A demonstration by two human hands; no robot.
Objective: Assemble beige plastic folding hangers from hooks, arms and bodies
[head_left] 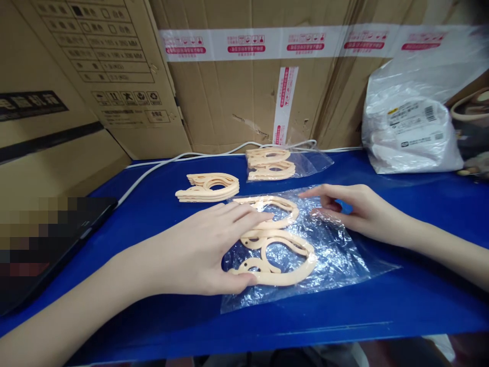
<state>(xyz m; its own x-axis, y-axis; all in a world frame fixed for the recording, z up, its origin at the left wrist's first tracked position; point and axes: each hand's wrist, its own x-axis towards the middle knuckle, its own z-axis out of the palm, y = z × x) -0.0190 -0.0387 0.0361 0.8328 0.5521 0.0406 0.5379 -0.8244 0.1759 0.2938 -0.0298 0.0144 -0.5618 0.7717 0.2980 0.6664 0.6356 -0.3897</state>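
Head view, two clear bags [340, 255] of beige hangers [288, 279], one loose stack [202, 195], left grip [194, 250] spread, right grip [369, 211] apart

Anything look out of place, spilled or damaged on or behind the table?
Nothing looks spilled. One stack of hangers lies loose, while the other hangers sit in clear bags. Behind, the cardboard looks scuffed left of the vertical tape, marring its plain surface.

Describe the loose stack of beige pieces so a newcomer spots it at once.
On the blue table, look just beyond the left hand. There, left of the clear bag at the back, lies a loose stack of curved beige pieces. Unlike the bagged pieces nearby, it sits outside any bag.
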